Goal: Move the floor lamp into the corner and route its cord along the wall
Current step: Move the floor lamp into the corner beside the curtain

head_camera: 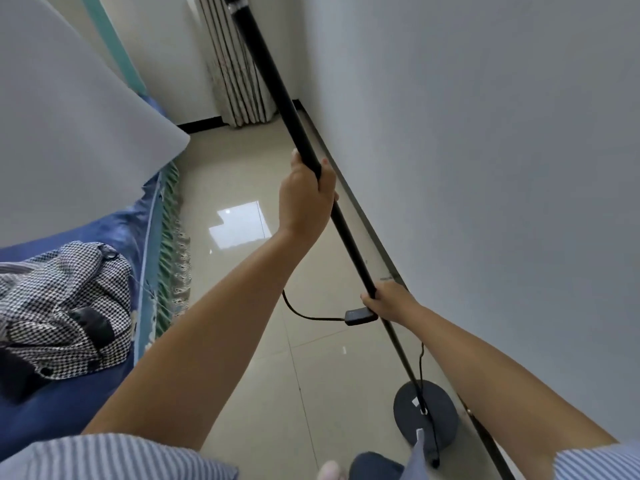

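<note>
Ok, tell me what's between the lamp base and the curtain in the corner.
Head view: bare tile floor between base and curtain.

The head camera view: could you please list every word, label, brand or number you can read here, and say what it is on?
No text can be read in this view.
White sticker on the lamp base: too small and blurred to read.
Inline switch box on the cord: no marking visible.
Lamp pole, held by the left hand and right hand: plain black.

Black floor lamp (349,237) tilted (cord (304,311) dangling) beside wall.
</note>
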Available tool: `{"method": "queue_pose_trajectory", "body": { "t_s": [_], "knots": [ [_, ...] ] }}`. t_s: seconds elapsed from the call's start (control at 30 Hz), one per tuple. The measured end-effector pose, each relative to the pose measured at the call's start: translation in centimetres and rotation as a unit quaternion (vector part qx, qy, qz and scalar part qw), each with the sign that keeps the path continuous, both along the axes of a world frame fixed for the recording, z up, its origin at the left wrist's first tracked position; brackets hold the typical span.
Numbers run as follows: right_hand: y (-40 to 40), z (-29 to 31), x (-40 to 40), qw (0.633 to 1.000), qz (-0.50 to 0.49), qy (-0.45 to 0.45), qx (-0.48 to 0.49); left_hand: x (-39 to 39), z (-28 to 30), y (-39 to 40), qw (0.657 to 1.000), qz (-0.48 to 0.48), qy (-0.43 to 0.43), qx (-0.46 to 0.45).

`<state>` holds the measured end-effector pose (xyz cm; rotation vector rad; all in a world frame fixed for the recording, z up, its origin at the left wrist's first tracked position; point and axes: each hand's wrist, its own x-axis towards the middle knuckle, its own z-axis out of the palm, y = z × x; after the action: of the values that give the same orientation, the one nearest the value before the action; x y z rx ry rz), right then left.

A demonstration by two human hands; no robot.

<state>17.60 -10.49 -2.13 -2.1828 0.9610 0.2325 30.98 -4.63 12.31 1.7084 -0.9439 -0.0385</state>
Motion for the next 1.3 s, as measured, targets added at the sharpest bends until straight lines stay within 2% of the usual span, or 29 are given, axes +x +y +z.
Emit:
{"method": "queue_pose_trajectory", "body": {
  "t_s": [0.47,0.83,1.3],
  "knots": [
    [-6.8,4.5,25.4,0.996,0.069,-0.005,-0.051,26.3,6.0,-6.7,0.995,0.093,-0.014,-0.044],
    [-13.7,5.1,49.2,0.992,0.106,0.015,-0.065,50.6,6.0,-12.4,0.988,0.151,-0.005,-0.045],
    [-24.2,5.4,78.3,0.992,0.064,0.078,-0.079,80.5,4.5,-24.1,0.995,0.066,0.065,-0.049]
  ]
}}
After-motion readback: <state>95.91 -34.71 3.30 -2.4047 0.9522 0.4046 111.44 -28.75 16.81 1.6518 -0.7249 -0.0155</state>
